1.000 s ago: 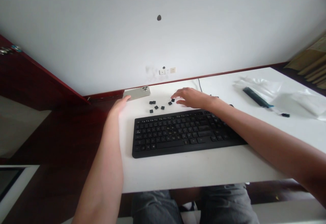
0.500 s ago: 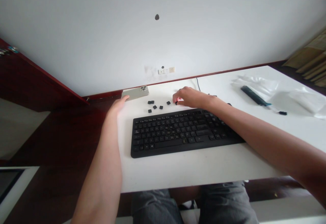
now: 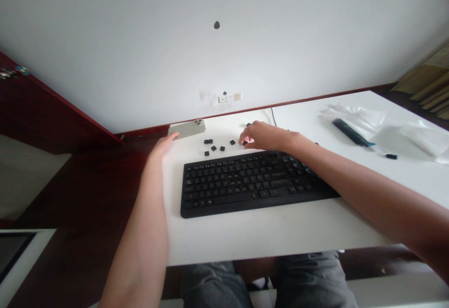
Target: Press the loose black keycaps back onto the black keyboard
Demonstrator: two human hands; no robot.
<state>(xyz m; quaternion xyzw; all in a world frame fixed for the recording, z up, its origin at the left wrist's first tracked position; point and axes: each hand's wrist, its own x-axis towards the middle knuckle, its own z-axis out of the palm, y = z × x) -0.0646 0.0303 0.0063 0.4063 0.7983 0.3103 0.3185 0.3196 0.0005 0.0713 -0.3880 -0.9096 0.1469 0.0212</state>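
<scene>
A black keyboard lies on the white table, with keycaps off in several spots near its middle. Beyond it, several loose black keycaps are scattered. My right hand is closed over the table past the keyboard's far edge, thumb and fingertips around a black keycap. At the table's left edge, my left hand grips the near left end of a pale smartphone. Its thumb presses on the phone's back; the other fingers are mostly hidden. The phone's cameras face up.
A dark brush-like tool lies on the right beside crumpled clear plastic. A cable runs over the table's back edge. Behind stands a white wall with sockets; a dark red door is at the left.
The view has shifted very slightly. My right fingers have tilted a little around the keycap, and another dark keycap now shows behind that hand. My left hand and the smartphone stay in place.
</scene>
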